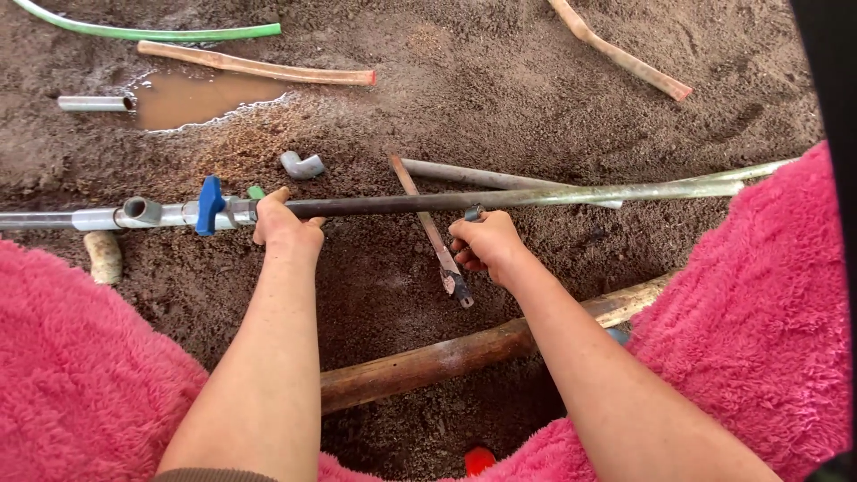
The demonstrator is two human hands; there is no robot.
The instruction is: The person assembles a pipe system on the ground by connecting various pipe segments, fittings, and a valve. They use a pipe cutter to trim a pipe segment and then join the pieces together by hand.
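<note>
Pipe (500, 198) end behind left hand (284, 225)

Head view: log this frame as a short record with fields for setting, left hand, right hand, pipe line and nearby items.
setting: bare brown soil with a muddy puddle
left hand: left hand grips the dark pipe beside the blue-handled valve
right hand: right hand closed on a small metal tool at the same pipe
pipe line: grey tee fitting left of the valve
nearby items: grey elbow fitting, green hose, wooden pole, pink fleece at both sides
</note>
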